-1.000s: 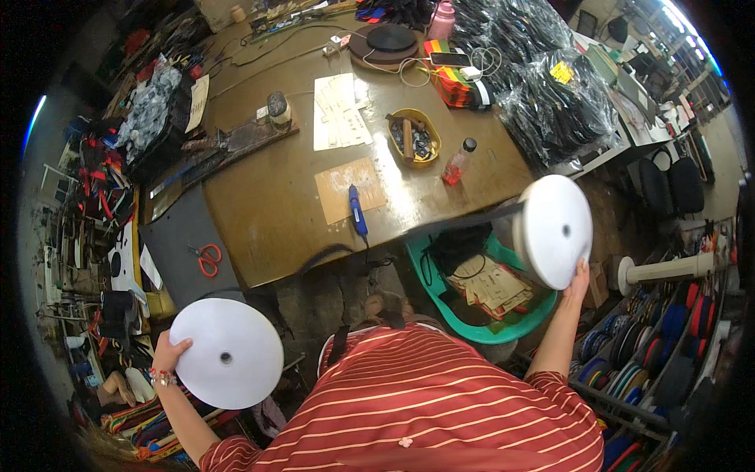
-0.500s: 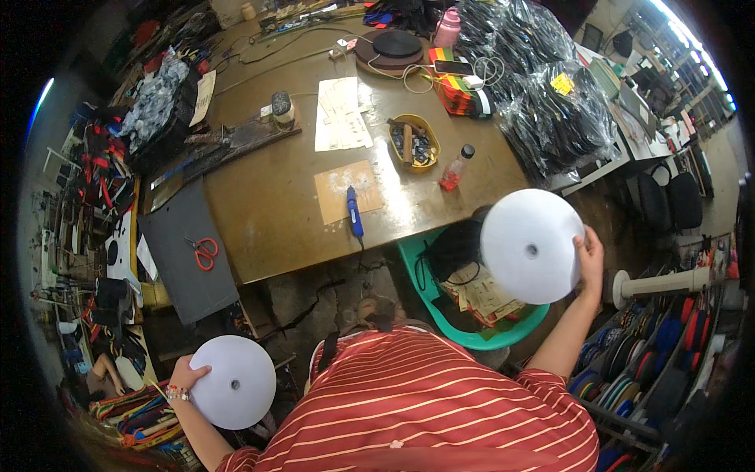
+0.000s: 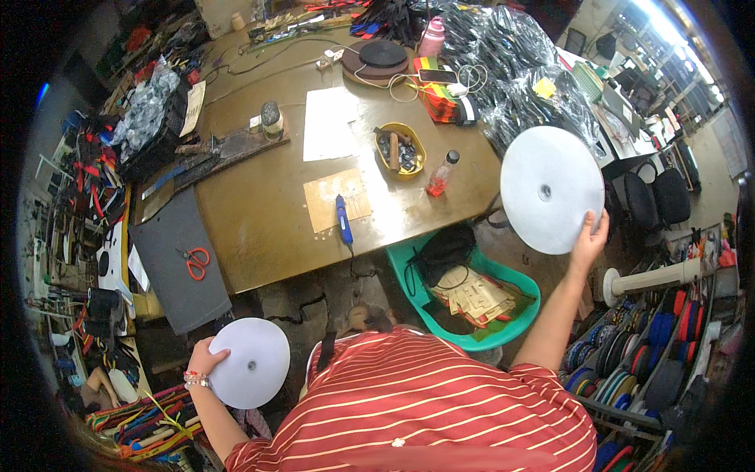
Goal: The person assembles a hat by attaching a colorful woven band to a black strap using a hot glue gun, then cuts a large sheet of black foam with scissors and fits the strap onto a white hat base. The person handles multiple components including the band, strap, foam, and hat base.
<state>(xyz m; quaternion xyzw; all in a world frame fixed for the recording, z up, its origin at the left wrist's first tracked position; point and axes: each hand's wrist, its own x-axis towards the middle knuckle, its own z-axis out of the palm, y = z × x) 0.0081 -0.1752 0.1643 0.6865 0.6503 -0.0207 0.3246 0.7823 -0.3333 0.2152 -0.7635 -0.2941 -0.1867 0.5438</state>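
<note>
My left hand point(image 3: 206, 358) grips the rim of a flat white disc-shaped roll point(image 3: 250, 363) with a small hole at its centre, low in front of the table's left corner. Out to the right, my right hand point(image 3: 591, 236) is closed on the edge of a larger-looking white roll point(image 3: 550, 189), held up beyond the table's right corner. Its face is turned toward me, and some fingers are behind it. Below that roll stands a green tub point(image 3: 480, 340) with a black bag and bundled pale labels inside.
On the brown table point(image 3: 259, 244) lie a blue glue gun point(image 3: 343, 220), a yellow bowl point(image 3: 399, 173) of small parts, and a bottle point(image 3: 443, 175) of red liquid. Red-handled scissors point(image 3: 194, 264) rest on a dark board. Racked coloured rolls point(image 3: 621, 354) stand right. Another person's arm point(image 3: 101, 385) shows far left.
My right hand has raised the larger roll and carried it slightly right, away from above the tub. The left roll has shifted a little up and right. The view has shifted too.
</note>
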